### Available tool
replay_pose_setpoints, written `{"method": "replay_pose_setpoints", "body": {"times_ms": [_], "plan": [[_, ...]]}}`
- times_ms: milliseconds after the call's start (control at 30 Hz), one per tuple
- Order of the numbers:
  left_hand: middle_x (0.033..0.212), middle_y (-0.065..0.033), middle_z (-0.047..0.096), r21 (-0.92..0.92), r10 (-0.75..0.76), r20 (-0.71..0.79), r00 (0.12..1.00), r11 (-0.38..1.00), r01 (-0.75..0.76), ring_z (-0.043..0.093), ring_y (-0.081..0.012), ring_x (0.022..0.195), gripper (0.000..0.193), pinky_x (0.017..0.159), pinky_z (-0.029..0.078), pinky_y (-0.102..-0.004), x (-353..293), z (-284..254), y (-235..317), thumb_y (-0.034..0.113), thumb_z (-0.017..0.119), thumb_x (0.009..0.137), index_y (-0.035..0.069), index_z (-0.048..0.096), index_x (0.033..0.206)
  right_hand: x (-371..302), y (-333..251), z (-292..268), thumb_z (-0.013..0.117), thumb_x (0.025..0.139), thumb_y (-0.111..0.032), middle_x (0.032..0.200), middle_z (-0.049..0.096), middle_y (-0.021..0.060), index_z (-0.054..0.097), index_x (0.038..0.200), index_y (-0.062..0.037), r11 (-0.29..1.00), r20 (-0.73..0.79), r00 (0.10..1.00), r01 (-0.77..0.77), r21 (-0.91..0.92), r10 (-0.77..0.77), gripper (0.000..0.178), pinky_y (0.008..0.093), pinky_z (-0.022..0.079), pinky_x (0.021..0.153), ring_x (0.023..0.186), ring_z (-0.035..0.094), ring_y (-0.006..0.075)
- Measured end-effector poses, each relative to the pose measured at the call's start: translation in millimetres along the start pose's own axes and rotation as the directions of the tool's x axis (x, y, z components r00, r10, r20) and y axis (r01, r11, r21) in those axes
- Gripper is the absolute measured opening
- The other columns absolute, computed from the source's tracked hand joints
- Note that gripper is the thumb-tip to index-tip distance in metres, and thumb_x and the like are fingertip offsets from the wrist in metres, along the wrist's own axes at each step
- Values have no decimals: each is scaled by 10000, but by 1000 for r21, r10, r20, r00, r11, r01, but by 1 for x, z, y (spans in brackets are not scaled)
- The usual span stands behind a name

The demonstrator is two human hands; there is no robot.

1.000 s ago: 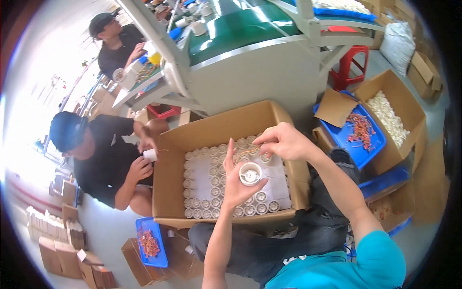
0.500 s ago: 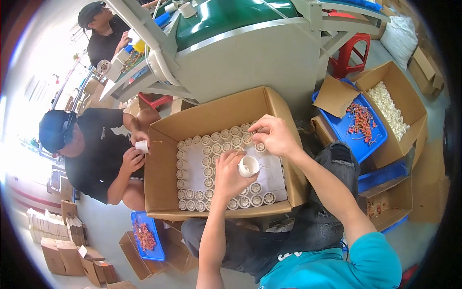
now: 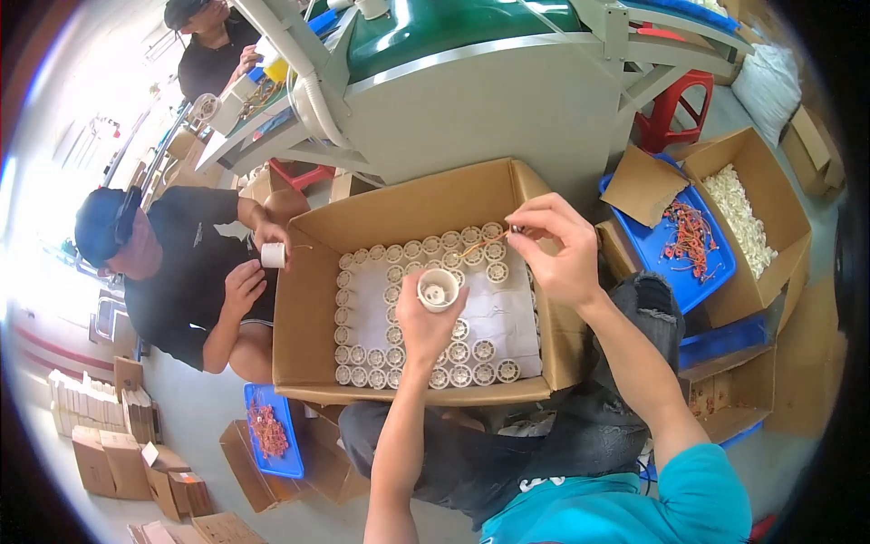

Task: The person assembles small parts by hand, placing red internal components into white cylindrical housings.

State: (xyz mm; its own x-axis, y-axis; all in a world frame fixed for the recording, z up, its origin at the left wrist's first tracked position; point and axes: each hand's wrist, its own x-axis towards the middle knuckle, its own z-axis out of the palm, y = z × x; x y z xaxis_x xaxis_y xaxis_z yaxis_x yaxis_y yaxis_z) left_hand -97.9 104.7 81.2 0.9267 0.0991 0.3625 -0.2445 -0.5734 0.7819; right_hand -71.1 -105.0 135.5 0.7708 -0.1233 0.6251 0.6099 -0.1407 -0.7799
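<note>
In my left hand (image 3: 424, 331) is a white plastic cup (image 3: 437, 291), fingers wrapped round it, its open mouth facing up with a white moulded piece inside. My right hand (image 3: 564, 252) is to the right of the cup and higher, thumb and fingers pinching a small dark part with thin orange wires (image 3: 482, 245). The wires trail left toward the cup, apart from its rim. Both hands are over a large cardboard box (image 3: 399, 210), where rows of round white pieces (image 3: 359, 377) stand on a white sheet (image 3: 507, 313).
A person (image 3: 195, 263) at the left holds another white cup (image 3: 273, 255). Blue trays of orange-wired parts lie at right (image 3: 716, 283) and lower left (image 3: 292, 462). A carton of white pieces (image 3: 739, 213) stands far right. Beyond the box is a machine with a green belt (image 3: 462, 36).
My right hand has lifted away from the white pieces, and the orange wires now show in its fingers. The cup in my left hand has moved left and up, its mouth turned more upward.
</note>
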Motion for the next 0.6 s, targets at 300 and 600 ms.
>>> {"method": "replay_pose_setpoints", "body": {"times_ms": [300, 600], "plan": [[1034, -139, 575, 35, 219, -151, 964, 976, -216, 582, -305, 942, 531, 821, 477, -391, 1, 9, -5, 61, 844, 676, 23, 542, 1111, -25, -13, 21, 726, 710, 96, 923, 641, 110, 695, 910, -2, 990, 137, 981, 139, 19, -140, 225, 287, 533, 645, 771, 643, 207], [1039, -139, 576, 17, 260, -156, 953, 965, -261, 576, -314, 953, 511, 817, 475, -390, 0, 10, -1, 59, 847, 676, 28, 550, 1091, -28, -9, 24, 718, 711, 100, 912, 636, 110, 695, 933, 1, 988, 148, 978, 151, -17, -147, 244, 289, 529, 636, 767, 642, 205]]}}
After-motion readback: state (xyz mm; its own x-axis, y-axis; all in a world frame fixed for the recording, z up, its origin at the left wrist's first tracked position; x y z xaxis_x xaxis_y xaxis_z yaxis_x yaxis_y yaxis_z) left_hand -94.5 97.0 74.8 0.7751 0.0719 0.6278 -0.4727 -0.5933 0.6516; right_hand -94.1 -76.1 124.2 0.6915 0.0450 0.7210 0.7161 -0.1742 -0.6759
